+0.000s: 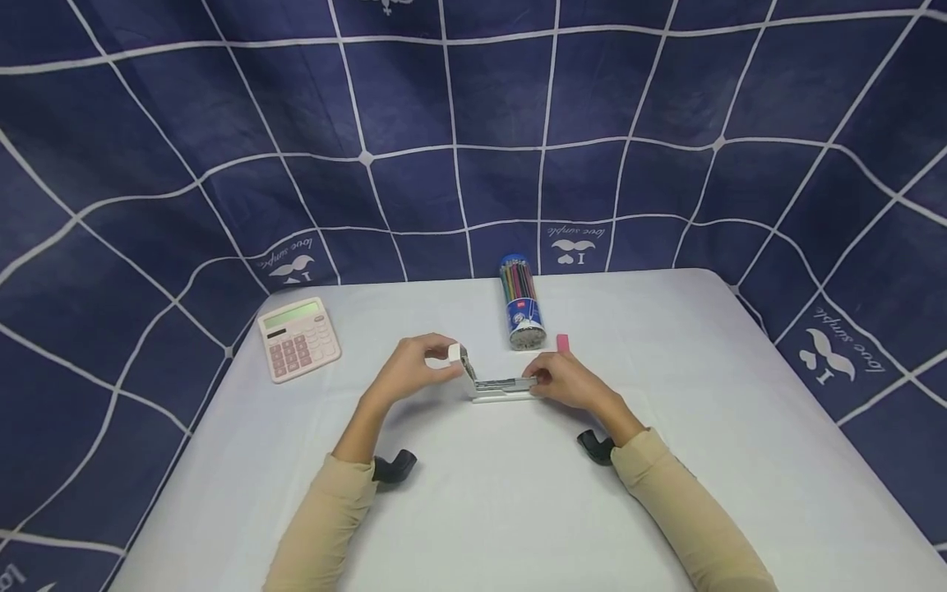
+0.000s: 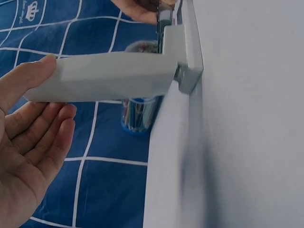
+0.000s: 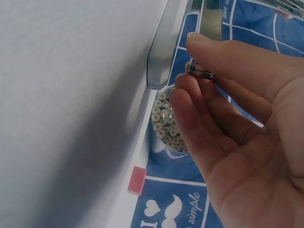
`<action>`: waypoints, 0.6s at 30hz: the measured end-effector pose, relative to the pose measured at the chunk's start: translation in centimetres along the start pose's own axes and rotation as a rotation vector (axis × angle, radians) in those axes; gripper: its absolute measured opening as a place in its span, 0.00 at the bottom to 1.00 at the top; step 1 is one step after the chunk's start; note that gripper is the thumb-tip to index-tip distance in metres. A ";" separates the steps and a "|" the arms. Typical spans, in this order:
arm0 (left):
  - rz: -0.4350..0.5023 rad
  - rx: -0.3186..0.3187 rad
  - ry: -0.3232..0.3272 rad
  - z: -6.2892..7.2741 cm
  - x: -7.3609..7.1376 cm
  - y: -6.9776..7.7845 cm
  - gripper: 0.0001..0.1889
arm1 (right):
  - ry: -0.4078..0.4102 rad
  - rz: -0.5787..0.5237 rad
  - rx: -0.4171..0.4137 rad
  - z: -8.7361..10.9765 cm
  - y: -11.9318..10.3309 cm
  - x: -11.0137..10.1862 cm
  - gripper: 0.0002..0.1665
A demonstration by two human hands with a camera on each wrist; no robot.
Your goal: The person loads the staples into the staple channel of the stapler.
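A white stapler (image 1: 505, 397) lies on the white table with its top arm swung up, so its metal staple channel shows. My left hand (image 1: 418, 367) pinches the raised top arm (image 2: 111, 76) by its end, thumb on one side and fingertips on the other. At the opposite end, my right hand (image 1: 565, 380) pinches the front of the metal channel (image 3: 201, 71) between thumb and fingers. The stapler's base (image 3: 161, 57) sits below that channel, apart from the right fingertips. Whether staples lie inside the channel is hard to tell.
Behind the stapler lies a clear tube of colored pencils (image 1: 522, 304) with a blue lid. A small pink block (image 1: 563, 343) is beside the right hand. A pink and white calculator (image 1: 299, 339) rests at the back left. Blue gridded cloth (image 1: 496, 189) hangs behind the table.
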State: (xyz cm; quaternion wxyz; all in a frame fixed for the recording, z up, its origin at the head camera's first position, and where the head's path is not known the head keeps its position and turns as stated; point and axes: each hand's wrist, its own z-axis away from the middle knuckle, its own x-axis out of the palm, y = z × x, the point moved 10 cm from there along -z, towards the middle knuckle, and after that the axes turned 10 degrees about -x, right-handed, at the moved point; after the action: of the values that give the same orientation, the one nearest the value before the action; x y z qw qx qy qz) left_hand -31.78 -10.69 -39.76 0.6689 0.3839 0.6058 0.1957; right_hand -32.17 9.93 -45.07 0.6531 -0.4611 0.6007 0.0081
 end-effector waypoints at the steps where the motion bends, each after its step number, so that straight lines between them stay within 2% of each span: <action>1: 0.005 0.005 0.001 -0.1 0.1 0.2 0.20 | 0.001 -0.001 -0.001 0.0 0.0 0.0 0.12; 10: 0.033 0.024 -0.023 -1.1 1.9 1.5 0.22 | -0.018 0.004 0.029 -0.1 0.1 0.4 0.13; 18: 0.075 0.010 -0.022 -1.5 2.9 1.8 0.23 | -0.011 0.024 0.016 -0.1 -0.2 0.2 0.14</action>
State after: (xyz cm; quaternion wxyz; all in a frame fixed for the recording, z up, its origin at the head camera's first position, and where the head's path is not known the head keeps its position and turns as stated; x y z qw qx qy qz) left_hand -32.34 -7.06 -40.30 0.6658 0.4120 0.5843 0.2134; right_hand -32.08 9.66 -45.16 0.6600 -0.4486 0.6025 0.0136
